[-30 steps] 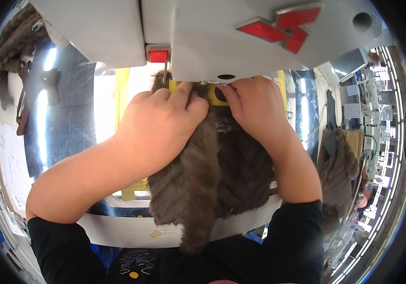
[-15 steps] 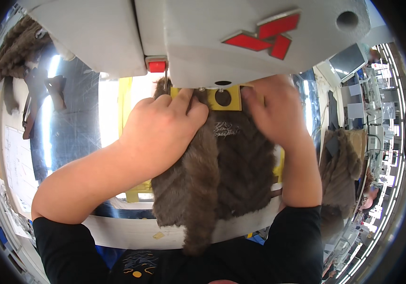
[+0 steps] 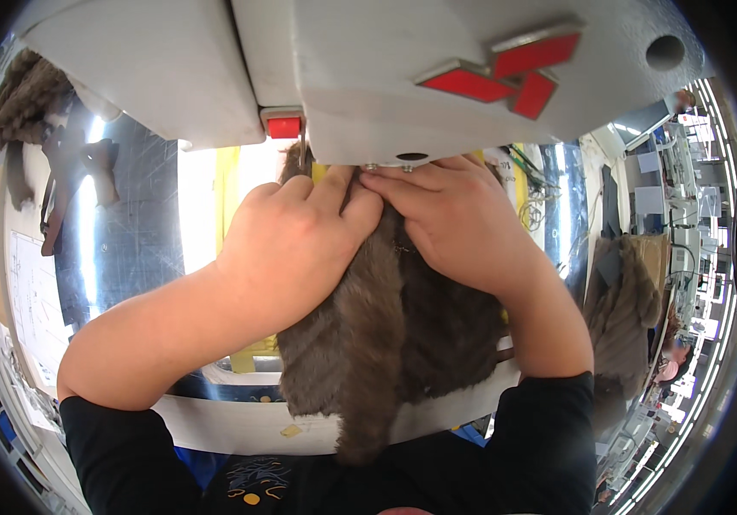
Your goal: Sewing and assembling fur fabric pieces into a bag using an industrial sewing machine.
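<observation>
Both hands work on brown fur beneath a grey machine head (image 3: 368, 103), which hides some fingertips. My left hand (image 3: 291, 232) has bent fingers pressed closed on a long fur strip (image 3: 368, 343), near a thin metal rod (image 3: 302, 150). Beside it, my right hand (image 3: 458, 219) lies with fingers extended leftward onto the strip's upper part, almost touching my left fingers. Under both hands and the strip is a wider, darker fur piece (image 3: 450, 335). Yellow strips (image 3: 227, 189) show on the lit white surface around the fur.
A shiny metal work surface (image 3: 128, 249) flanks the fur. More fur (image 3: 25, 94) lies at upper left, a paper sheet (image 3: 33, 300) at left, a fur pile (image 3: 621, 326) and cords (image 3: 531, 184) at right. People (image 3: 673, 360) appear along the far right among benches.
My right hand has moved left over the yellow plate with the round hole, which is now covered, to meet my left hand. My left hand has stayed nearly in place.
</observation>
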Tool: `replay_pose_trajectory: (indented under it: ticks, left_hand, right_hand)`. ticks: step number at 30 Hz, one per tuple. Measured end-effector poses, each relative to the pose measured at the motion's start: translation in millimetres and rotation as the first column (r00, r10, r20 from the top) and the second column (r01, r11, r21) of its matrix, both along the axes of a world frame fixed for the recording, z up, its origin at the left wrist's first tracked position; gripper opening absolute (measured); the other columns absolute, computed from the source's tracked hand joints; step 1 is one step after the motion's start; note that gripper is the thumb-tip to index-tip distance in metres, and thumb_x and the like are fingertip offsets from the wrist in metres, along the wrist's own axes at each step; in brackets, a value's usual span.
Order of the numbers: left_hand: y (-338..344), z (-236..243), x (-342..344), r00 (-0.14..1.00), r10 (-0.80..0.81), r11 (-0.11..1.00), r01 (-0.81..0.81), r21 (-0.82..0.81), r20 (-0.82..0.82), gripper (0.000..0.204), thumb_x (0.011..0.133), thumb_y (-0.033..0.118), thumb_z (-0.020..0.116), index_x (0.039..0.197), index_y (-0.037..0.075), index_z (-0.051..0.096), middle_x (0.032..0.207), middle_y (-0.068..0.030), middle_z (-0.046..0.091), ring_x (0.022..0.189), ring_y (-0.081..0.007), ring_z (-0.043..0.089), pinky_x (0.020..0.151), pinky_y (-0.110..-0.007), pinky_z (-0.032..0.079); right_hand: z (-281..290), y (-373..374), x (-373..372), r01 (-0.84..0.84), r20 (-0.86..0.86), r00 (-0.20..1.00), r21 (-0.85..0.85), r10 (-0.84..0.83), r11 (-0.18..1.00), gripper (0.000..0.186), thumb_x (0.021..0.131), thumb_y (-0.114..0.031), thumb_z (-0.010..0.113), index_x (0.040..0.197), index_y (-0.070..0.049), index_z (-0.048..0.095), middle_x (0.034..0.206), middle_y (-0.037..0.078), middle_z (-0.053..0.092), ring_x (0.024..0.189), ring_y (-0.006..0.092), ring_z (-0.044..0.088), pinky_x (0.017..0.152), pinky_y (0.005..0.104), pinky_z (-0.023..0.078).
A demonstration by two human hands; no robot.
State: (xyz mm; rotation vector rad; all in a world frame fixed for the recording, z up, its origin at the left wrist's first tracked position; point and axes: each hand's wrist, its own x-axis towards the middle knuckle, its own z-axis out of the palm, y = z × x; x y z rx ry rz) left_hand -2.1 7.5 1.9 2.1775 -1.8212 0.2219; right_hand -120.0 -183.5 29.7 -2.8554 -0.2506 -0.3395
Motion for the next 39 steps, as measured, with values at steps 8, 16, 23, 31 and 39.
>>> replay_pose_trajectory:
  ticks: [8, 16, 23, 31, 39]
  left_hand:
    - [-1, 0, 2, 0.999, -0.013, 0.999, 0.015, -0.049, 0.044, 0.031, 0.077, 0.014, 0.066, 0.107, 0.004, 0.062, 0.121, -0.0152, 0.069, 0.073, -0.0227, 0.068, 0.058, -0.034, 0.054]
    - [0, 1, 1, 1.000, -0.015, 0.999, 0.015, 0.048, -0.004, 0.047, 0.078, 0.006, 0.061, 0.125, 0.003, 0.062, 0.130, -0.0154, 0.067, 0.087, -0.0293, 0.066, 0.074, -0.040, 0.056]
    - [7, 1, 4, 0.998, -0.022, 0.997, 0.026, 0.073, -0.054, 0.054, 0.075, 0.008, 0.065, 0.129, 0.002, 0.061, 0.133, -0.0159, 0.065, 0.089, -0.0299, 0.066, 0.076, -0.041, 0.056]
    - [10, 9, 2, 0.992, -0.089, 0.996, 0.091, 0.021, -0.087, 0.061, 0.068, 0.014, 0.073, 0.127, 0.005, 0.065, 0.132, -0.0136, 0.066, 0.087, -0.0274, 0.064, 0.072, -0.038, 0.054]
    - [6, 0, 2, 1.000, -0.023, 1.000, 0.023, 0.002, 0.000, 0.044, 0.077, 0.012, 0.063, 0.121, 0.006, 0.068, 0.125, -0.0126, 0.069, 0.084, -0.0251, 0.065, 0.070, -0.036, 0.054]
  right_hand:
    - [1, 8, 4, 0.056, -0.039, 0.998, -0.047, -0.057, 0.997, 0.031, 0.087, -0.011, 0.059, 0.113, -0.004, 0.073, 0.104, 0.006, 0.074, 0.093, 0.0263, 0.071, 0.077, 0.0416, 0.053]
    - [-1, 8, 1, 0.081, -0.050, 0.996, 0.021, -0.080, 0.996, 0.020, 0.091, -0.012, 0.055, 0.102, -0.005, 0.070, 0.095, 0.007, 0.072, 0.083, 0.0292, 0.072, 0.063, 0.0395, 0.053]
    - [-2, 12, 2, 0.074, -0.076, 0.995, 0.038, -0.070, 0.997, 0.021, 0.092, -0.013, 0.055, 0.103, -0.006, 0.071, 0.096, 0.006, 0.072, 0.086, 0.0285, 0.072, 0.065, 0.0414, 0.054]
    - [11, 14, 5, 0.120, -0.222, 0.967, -0.047, -0.127, 0.992, 0.024, 0.091, -0.013, 0.054, 0.108, -0.005, 0.070, 0.094, 0.010, 0.072, 0.082, 0.0303, 0.072, 0.066, 0.0421, 0.055]
    - [11, 14, 6, 0.112, -0.193, 0.974, -0.046, -0.118, 0.993, 0.022, 0.091, -0.013, 0.055, 0.105, -0.004, 0.069, 0.091, 0.011, 0.071, 0.077, 0.0313, 0.072, 0.064, 0.0417, 0.055]
